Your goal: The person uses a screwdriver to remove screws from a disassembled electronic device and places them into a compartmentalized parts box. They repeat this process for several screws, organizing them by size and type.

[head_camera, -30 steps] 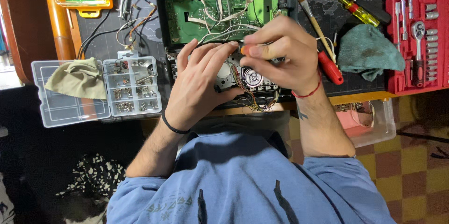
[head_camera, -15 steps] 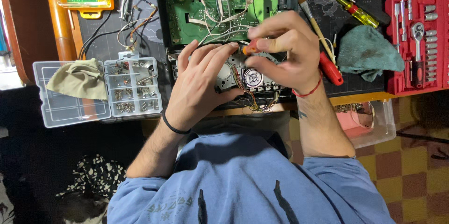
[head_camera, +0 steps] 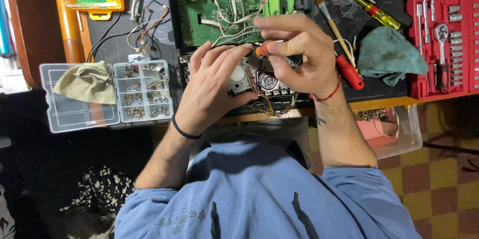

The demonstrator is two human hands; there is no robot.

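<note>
Metal mechanism [head_camera: 259,81]: grey, round parts, coloured wires, under both hands.

You're at a home electronics repair bench — a bare green circuit board [head_camera: 232,6], a red socket set [head_camera: 441,44], a clear screw organiser [head_camera: 107,96], screwdrivers [head_camera: 371,6] — with checkered floor tiles [head_camera: 439,189] beside it.
</note>
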